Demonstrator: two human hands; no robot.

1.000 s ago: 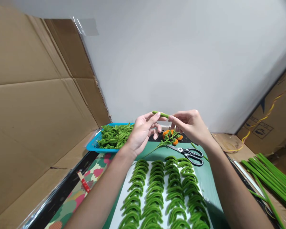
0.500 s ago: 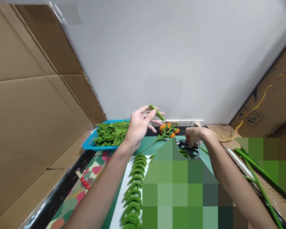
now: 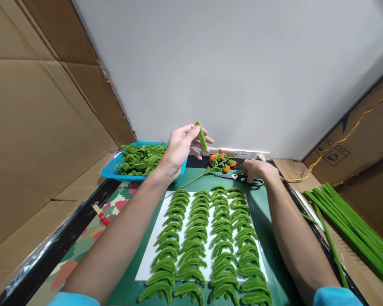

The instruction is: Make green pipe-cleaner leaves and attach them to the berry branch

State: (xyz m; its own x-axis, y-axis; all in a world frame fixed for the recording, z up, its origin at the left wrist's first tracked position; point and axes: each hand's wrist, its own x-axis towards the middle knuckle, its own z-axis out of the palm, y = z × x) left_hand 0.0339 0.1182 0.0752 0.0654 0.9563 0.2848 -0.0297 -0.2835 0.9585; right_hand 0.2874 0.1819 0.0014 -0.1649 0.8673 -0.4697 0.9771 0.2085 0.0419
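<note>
My left hand (image 3: 185, 146) is raised above the back of the table. It pinches a short fuzzy green pipe-cleaner piece (image 3: 202, 137) between thumb and fingers, with the other fingers spread. My right hand (image 3: 258, 170) is closed at the handles of black-handled scissors (image 3: 234, 177), which lie low over the green mat with the blades pointing left. Its fingers partly hide one handle loop. Between the hands is a stem with orange flowers (image 3: 223, 161). Several rows of curved green pipe-cleaner leaves (image 3: 221, 229) lie on a white sheet (image 3: 147, 267) in front of me.
A blue basket (image 3: 110, 172) heaped with green pieces stands at the back left. Long green pipe cleaners (image 3: 354, 233) lie at the right on cardboard. A red-wrapped pair of chopsticks (image 3: 101, 215) rests on the left. Cardboard walls flank both sides; a power strip (image 3: 245, 154) runs along the wall.
The view has shifted, so everything sits a little higher. The green piece in my left hand has turned more upright. My right hand stays at the scissors' handles.
</note>
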